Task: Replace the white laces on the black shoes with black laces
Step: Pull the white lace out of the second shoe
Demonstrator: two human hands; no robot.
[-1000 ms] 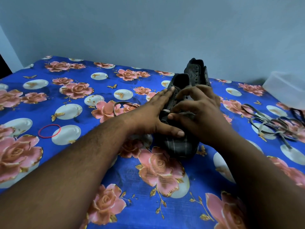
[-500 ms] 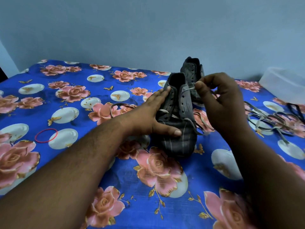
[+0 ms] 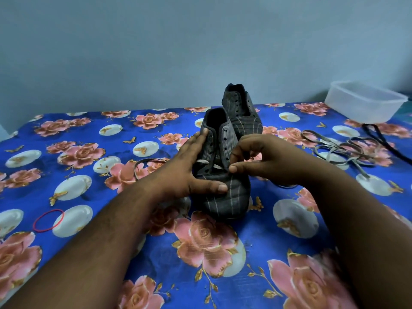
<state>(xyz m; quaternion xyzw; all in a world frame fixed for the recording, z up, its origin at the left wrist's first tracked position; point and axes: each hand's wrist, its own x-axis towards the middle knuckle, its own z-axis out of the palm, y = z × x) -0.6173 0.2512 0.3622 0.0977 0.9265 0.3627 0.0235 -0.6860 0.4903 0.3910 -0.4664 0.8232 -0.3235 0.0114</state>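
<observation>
A red band [image 3: 48, 220] lies at 9 o'clock on the floral cloth [image 3: 256, 241]. Next, a loop of lace [image 3: 146, 162] shows beside the left wrist.

The left hand [image 3: 190, 169] lies flat along the left flank of the near shoe [image 3: 223, 192], fingers straight and together, pointing to 12 o'clock, thumb spread across the toe toward 3 o'clock.

The near shoe stands at centre, toe toward the viewer. A short run of white lace [image 3: 209, 164] crosses its lowest eyelets; the upper eyelets look bare. The far shoe [image 3: 242, 112] sits just behind it at 1 o'clock, touching or nearly so, its eyelets also bare.

The right hand [image 3: 265, 162] has curled fingers at the shoe's right eyelet row, thumb and forefinger tips close together; whether they pinch the lace I cannot tell.

At 3 o'clock, a heap of pale laces [image 3: 343, 150] lies on the cloth, a black lace [image 3: 383, 141] just past it, and a clear tub [image 3: 365, 101] at 2 o'clock.
</observation>
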